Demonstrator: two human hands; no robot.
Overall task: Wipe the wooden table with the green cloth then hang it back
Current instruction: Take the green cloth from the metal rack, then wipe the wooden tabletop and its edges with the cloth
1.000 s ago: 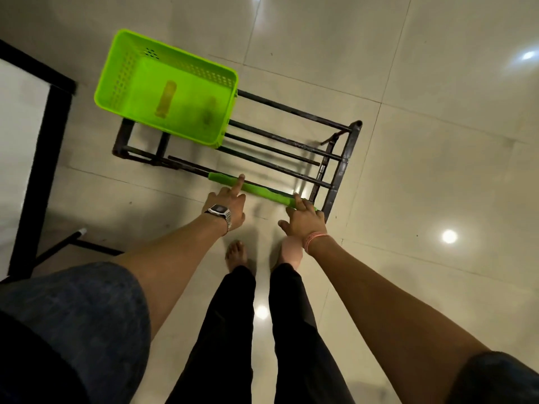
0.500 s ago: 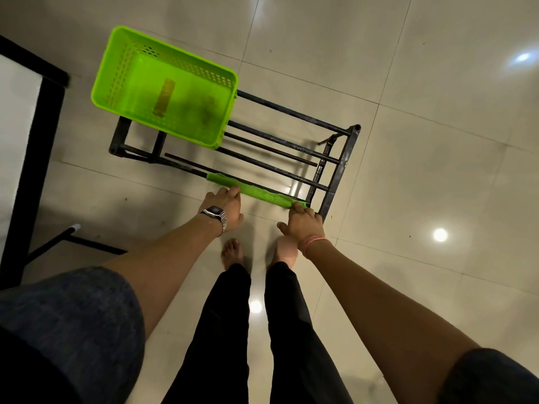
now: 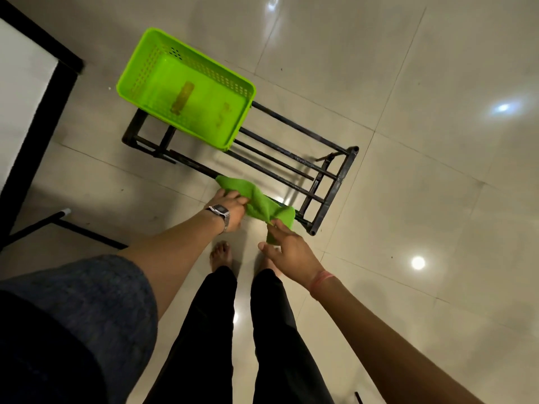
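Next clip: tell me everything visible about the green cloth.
The cloth is bright green, soft and fuzzy-looking, like microfibre. It is bunched and creased rather than spread flat, lying slantwise over the near rail of the black metal rack, above the tiled floor. The left hand grips its upper-left part; the right hand pinches its lower end, where a narrow strip hangs below the fingers. No marks or print can be made out on it.

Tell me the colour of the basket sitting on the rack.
Bright lime green basket, perforated walls, on the black metal rack; seen in the head view.
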